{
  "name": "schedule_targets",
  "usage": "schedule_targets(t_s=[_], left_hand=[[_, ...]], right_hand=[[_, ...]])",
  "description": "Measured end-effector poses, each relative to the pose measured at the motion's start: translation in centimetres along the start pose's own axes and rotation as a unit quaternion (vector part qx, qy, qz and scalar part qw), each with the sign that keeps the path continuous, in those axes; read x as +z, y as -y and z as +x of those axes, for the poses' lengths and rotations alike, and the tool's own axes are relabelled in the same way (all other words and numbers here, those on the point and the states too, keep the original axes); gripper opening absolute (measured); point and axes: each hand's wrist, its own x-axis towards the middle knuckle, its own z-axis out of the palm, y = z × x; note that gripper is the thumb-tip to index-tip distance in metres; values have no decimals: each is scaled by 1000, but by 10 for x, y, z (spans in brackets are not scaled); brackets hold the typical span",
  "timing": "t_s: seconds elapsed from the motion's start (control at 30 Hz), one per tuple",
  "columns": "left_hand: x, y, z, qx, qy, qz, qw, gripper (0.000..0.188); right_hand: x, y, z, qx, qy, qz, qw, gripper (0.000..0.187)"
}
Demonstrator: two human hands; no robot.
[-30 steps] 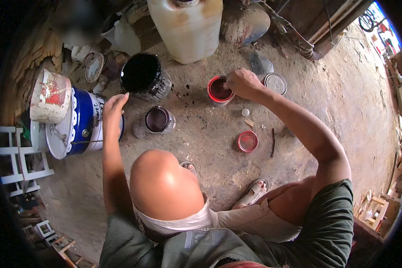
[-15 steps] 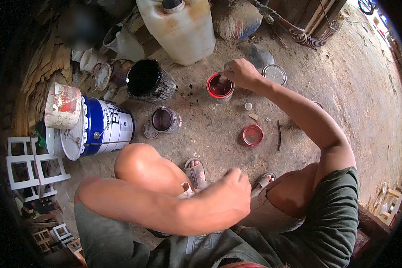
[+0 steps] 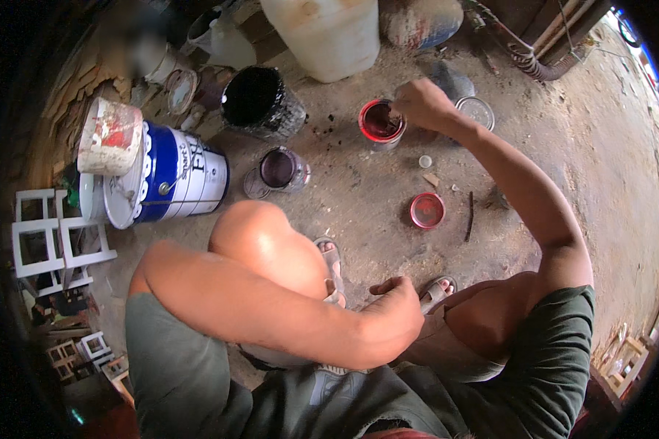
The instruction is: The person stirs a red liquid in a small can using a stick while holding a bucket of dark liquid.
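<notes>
right hand [image 3: 421, 104] curled over rim of red paint can [image 3: 381, 123], gripping something unclear. left hand [image 3: 399, 307] loose fist near knee, holding nothing.

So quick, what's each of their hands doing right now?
Left hand: loosely curled, holding nothing, resting by the knee.
Right hand: closed at the rim of the small red paint can; what it grips cannot be told.

Dusty earthen yard floor under soft daylight

The packed dirt floor [image 3: 388, 212] is grey-brown, scattered with small chips and dark stains. Small white wooden frames [image 3: 51, 241] are stacked at the left edge beside rough stonework [image 3: 66, 102]. A ribbed hose [image 3: 534, 62] curls near dark timber at the top right, where the ground runs brighter toward open daylight
</notes>
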Motion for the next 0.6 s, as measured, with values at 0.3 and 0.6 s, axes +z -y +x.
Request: schedule_targets(t_s=[0.3, 0.6], left_hand=[[-3, -2, 3, 2, 31, 19, 999, 34], [-1, -3, 0, -14, -1, 30, 999, 26]], right_hand=[[2, -1, 0, 98, -62, 92, 989, 33], [-16, 5, -4, 65, -61, 73, 993, 36]])
